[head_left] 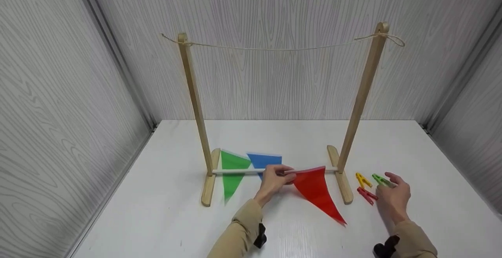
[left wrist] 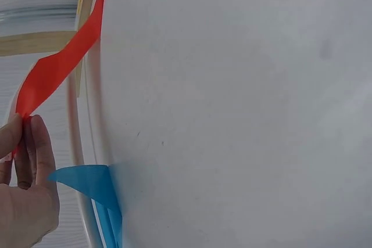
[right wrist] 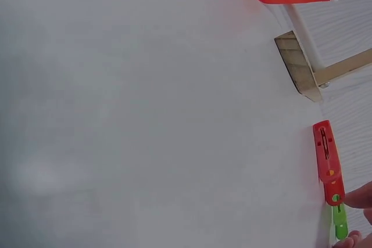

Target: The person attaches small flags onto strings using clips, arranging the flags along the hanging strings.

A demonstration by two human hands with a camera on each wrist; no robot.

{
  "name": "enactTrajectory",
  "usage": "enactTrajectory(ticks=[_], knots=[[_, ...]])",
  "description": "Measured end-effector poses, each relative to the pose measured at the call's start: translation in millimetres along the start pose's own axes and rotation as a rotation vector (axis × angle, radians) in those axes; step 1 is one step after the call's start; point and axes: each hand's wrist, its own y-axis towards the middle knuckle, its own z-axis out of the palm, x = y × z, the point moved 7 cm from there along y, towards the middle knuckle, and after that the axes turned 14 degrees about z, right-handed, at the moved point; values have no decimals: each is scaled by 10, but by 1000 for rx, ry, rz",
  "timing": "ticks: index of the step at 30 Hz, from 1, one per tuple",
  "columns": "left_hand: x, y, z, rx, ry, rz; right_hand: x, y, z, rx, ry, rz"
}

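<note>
A red pennant (head_left: pixel 317 191) is pinched at its upper left edge by my left hand (head_left: pixel 274 179), and its point trails toward the right front. In the left wrist view the thumb and fingers of my left hand (left wrist: pixel 29 178) hold its pale-edged top. My right hand (head_left: pixel 396 197) is at a green clothespin (head_left: pixel 381 180), thumb and index finger apart on either side of it. A red clothespin (head_left: pixel 367 195) and a yellow clothespin (head_left: pixel 363 180) lie just left of that hand. In the right wrist view the red clothespin (right wrist: pixel 327 155) partly covers the green one (right wrist: pixel 340 223).
Two wooden posts (head_left: pixel 194 101) on feet carry a slack string (head_left: pixel 266 49) between their tops. A white rod (head_left: pixel 235 171) joins them low down. A green pennant (head_left: pixel 233 164) and a blue pennant (head_left: pixel 266 160) lie at the rod on the white table (head_left: pixel 157 211).
</note>
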Motion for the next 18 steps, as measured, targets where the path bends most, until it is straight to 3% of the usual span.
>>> enactTrajectory(ticks=[7,18], knots=[[29,12,6,-4,-5,-17,-58,42,-13,33,26,73],[46,12,9,13,26,-32,-19,49,-22,18,-105,46]])
